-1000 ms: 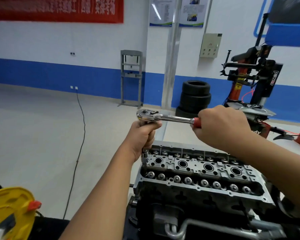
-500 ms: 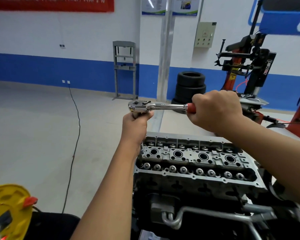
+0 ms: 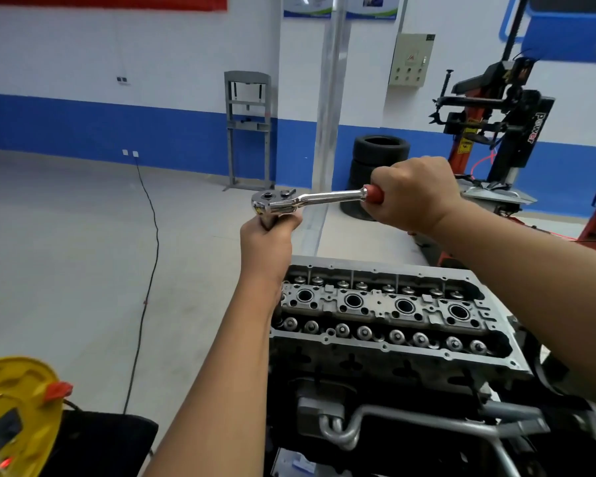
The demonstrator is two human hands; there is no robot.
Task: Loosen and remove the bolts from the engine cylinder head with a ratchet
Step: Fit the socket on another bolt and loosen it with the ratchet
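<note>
- We hold the ratchet (image 3: 310, 200) up over the left end of the cylinder head (image 3: 386, 315).
- Our right hand (image 3: 412, 194) is wrapped tight round the red grip at the end of the handle.
- Our left hand (image 3: 267, 244) is curled round the long bar under the ratchet's round top, to keep it straight.
- The bar goes down behind our left wrist, so we cannot see the bolt it sits on.
- We think we are turning a bolt at the left end loose right now.
- We cannot tell how many bolts are out. No loose bolts lie on top of the cylinder head, so there may be a lot left to do.
- The cylinder head sits on a dark engine (image 3: 393, 407), not on a bench.
- The floor (image 3: 66, 253) is pale grey, and a black cable (image 3: 151, 242) runs across it to the wall.
- At the back stand a stack of tyres (image 3: 381, 156), a grey metal frame (image 3: 248, 129) and a red and black tyre machine (image 3: 496, 115).
- A yellow cable reel (image 3: 18, 407) is by the bottom left corner.
</note>
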